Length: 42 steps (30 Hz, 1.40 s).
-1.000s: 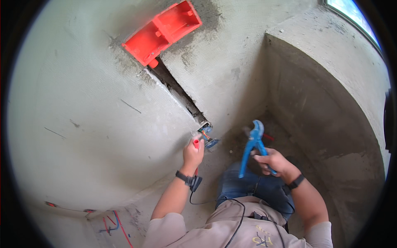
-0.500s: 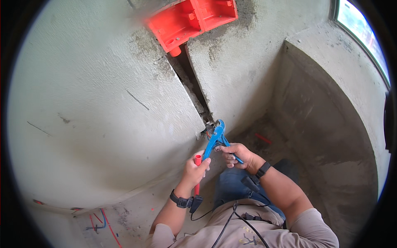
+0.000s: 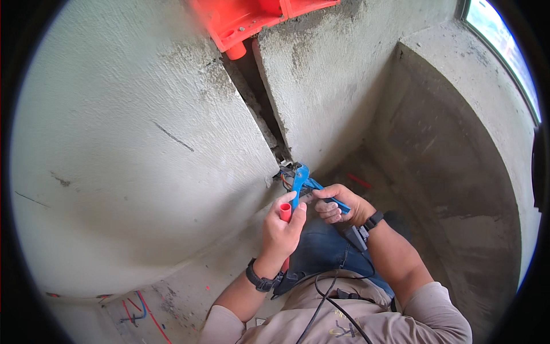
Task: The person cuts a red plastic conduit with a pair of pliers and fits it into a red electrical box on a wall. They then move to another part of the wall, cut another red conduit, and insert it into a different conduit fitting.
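A blue pipe cutter (image 3: 301, 172) is held between my two hands, its head pointing up toward the foot of the wall groove. My left hand (image 3: 281, 232) wraps round one of its handles and a short red plastic pipe (image 3: 285, 211). The pipe's hollow end sticks up by the thumb, and its other end shows below the palm. My right hand (image 3: 344, 204) is closed round the other handle, which stands spread from the first. Wires (image 3: 285, 180) come out at the groove's lower end, just beside the cutter's head. The cutter's blade cannot be made out.
A red double wall box (image 3: 243, 26) sits in the wall above, with a narrow groove (image 3: 259, 106) running down from it. A low concrete wall (image 3: 452, 155) curves along the right. Red and blue pipe pieces (image 3: 136, 312) lie on the floor at lower left, another red piece (image 3: 360, 180) beyond my right hand.
The cutter has turned more upright and its head sits slightly lower. My left hand with the red pipe has moved right, and my right hand slightly up and right. The view has shifted.
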Each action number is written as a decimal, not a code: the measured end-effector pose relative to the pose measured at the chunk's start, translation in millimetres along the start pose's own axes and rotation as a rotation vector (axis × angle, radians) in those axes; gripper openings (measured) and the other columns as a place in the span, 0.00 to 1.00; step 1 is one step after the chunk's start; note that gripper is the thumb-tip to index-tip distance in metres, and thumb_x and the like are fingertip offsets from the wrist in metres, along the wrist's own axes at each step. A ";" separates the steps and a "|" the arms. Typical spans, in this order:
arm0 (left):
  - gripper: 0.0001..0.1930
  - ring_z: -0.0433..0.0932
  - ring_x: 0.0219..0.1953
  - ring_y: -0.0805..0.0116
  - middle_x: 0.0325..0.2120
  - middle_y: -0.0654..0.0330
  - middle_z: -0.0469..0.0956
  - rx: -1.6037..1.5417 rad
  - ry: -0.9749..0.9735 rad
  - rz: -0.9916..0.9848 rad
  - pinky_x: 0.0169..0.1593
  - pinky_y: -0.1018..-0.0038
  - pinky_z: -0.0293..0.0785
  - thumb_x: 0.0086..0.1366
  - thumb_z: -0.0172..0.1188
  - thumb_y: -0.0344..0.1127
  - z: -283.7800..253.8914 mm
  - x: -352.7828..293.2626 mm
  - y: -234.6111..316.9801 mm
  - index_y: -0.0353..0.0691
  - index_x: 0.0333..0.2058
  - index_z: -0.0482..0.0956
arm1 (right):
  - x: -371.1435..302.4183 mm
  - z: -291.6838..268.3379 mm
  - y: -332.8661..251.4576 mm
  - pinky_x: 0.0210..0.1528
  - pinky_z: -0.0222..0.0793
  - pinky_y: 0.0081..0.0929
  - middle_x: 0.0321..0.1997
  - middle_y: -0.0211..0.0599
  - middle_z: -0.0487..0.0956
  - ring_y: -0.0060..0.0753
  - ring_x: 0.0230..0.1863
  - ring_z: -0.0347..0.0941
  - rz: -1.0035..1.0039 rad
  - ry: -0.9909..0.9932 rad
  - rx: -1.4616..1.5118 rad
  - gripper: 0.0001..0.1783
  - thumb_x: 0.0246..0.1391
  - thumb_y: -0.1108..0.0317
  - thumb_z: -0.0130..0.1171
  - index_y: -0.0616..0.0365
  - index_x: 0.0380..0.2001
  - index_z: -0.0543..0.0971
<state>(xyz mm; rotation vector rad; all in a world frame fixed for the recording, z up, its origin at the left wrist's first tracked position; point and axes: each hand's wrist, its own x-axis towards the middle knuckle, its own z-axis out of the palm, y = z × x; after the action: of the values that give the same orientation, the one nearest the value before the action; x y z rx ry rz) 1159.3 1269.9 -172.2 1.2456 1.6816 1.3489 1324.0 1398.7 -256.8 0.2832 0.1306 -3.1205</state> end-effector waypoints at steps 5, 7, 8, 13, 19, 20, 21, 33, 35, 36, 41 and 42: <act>0.10 0.71 0.30 0.80 0.28 0.64 0.78 0.091 0.029 0.122 0.36 0.79 0.70 0.68 0.60 0.34 -2.9 8.1 14.6 0.31 0.41 0.79 | 11.8 -4.9 9.3 0.17 0.56 0.18 0.14 0.20 0.62 0.15 0.13 0.55 -0.020 -0.146 0.110 0.24 0.69 0.56 0.46 0.64 0.57 0.70; 0.10 0.72 0.31 0.78 0.29 0.63 0.78 0.091 0.006 0.100 0.38 0.78 0.71 0.68 0.60 0.34 -1.6 10.2 24.4 0.31 0.40 0.79 | 17.9 -10.8 14.7 0.17 0.56 0.18 0.14 0.20 0.62 0.16 0.13 0.55 -0.043 -0.173 0.150 0.23 0.69 0.56 0.46 0.64 0.57 0.71; 0.10 0.73 0.33 0.77 0.30 0.62 0.79 0.089 -0.008 0.086 0.40 0.76 0.72 0.68 0.60 0.35 -0.6 12.0 26.2 0.31 0.40 0.79 | 21.0 -13.7 17.3 0.17 0.56 0.19 0.14 0.20 0.62 0.16 0.13 0.55 -0.061 -0.202 0.178 0.23 0.69 0.56 0.45 0.64 0.56 0.71; 0.08 0.65 0.18 0.86 0.20 0.70 0.72 -0.008 0.038 0.054 0.22 0.83 0.60 0.69 0.57 0.33 -14.3 21.0 9.4 0.34 0.40 0.79 | 27.0 4.5 19.3 0.15 0.54 0.20 0.14 0.22 0.62 0.19 0.11 0.54 -0.086 -0.092 0.176 0.19 0.69 0.59 0.46 0.62 0.52 0.74; 0.10 0.63 0.15 0.81 0.15 0.67 0.69 -0.166 0.028 0.014 0.19 0.81 0.58 0.70 0.49 0.33 -38.8 7.5 -16.3 0.33 0.40 0.77 | 35.9 28.5 39.3 0.14 0.50 0.22 0.12 0.22 0.60 0.19 0.10 0.52 -0.234 0.210 0.052 0.13 0.65 0.63 0.54 0.60 0.46 0.76; 0.10 0.63 0.15 0.80 0.15 0.66 0.69 -0.204 0.026 0.011 0.19 0.81 0.58 0.70 0.49 0.33 -40.1 6.5 -19.0 0.33 0.40 0.77 | 36.3 30.0 40.4 0.14 0.50 0.22 0.12 0.22 0.60 0.19 0.10 0.52 -0.259 0.249 0.034 0.12 0.64 0.63 0.54 0.59 0.44 0.76; 0.12 0.64 0.17 0.82 0.16 0.68 0.69 -0.240 0.009 -0.025 0.22 0.80 0.60 0.70 0.50 0.34 -43.3 5.5 -20.6 0.32 0.42 0.76 | 36.6 32.0 41.9 0.14 0.50 0.22 0.12 0.22 0.60 0.19 0.10 0.52 -0.283 0.289 0.015 0.11 0.63 0.63 0.55 0.59 0.43 0.77; 0.09 0.63 0.14 0.80 0.15 0.66 0.68 -0.246 -0.011 -0.056 0.18 0.81 0.59 0.69 0.48 0.32 -32.0 12.5 -2.9 0.35 0.40 0.76 | 21.2 39.2 17.5 0.14 0.50 0.19 0.11 0.20 0.58 0.17 0.10 0.50 -0.221 0.245 0.024 0.11 0.64 0.61 0.56 0.58 0.39 0.77; 0.09 0.63 0.14 0.80 0.15 0.65 0.68 -0.229 0.002 -0.061 0.18 0.80 0.60 0.69 0.48 0.32 -31.4 14.4 4.4 0.35 0.39 0.76 | 19.5 41.8 16.2 0.14 0.50 0.19 0.11 0.20 0.58 0.17 0.11 0.50 -0.211 0.215 0.012 0.11 0.64 0.61 0.56 0.58 0.39 0.76; 0.09 0.63 0.14 0.80 0.15 0.65 0.68 -0.213 0.017 -0.073 0.18 0.80 0.60 0.69 0.48 0.32 -31.1 14.8 6.9 0.35 0.38 0.76 | 19.5 43.2 16.9 0.14 0.50 0.19 0.11 0.20 0.58 0.17 0.11 0.50 -0.206 0.210 0.044 0.11 0.65 0.61 0.55 0.58 0.39 0.76; 0.12 0.63 0.13 0.77 0.13 0.64 0.67 -0.238 0.039 -0.054 0.17 0.77 0.61 0.69 0.47 0.36 -42.7 21.2 -5.5 0.35 0.36 0.76 | 33.3 53.4 34.4 0.15 0.49 0.21 0.12 0.20 0.56 0.17 0.11 0.50 -0.340 0.299 0.066 0.09 0.64 0.63 0.56 0.58 0.35 0.74; 0.12 0.63 0.12 0.76 0.13 0.63 0.67 -0.252 0.043 -0.042 0.17 0.76 0.61 0.69 0.47 0.37 -43.9 21.7 -7.8 0.35 0.36 0.76 | 36.3 55.6 32.6 0.15 0.49 0.21 0.12 0.20 0.56 0.17 0.11 0.50 -0.340 0.298 0.072 0.09 0.64 0.63 0.56 0.58 0.35 0.74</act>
<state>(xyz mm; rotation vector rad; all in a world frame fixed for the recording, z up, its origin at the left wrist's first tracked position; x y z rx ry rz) 1110.3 1274.5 -166.3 1.0380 1.5028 1.5174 1278.7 1361.7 -211.5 0.8092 0.0737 -3.3963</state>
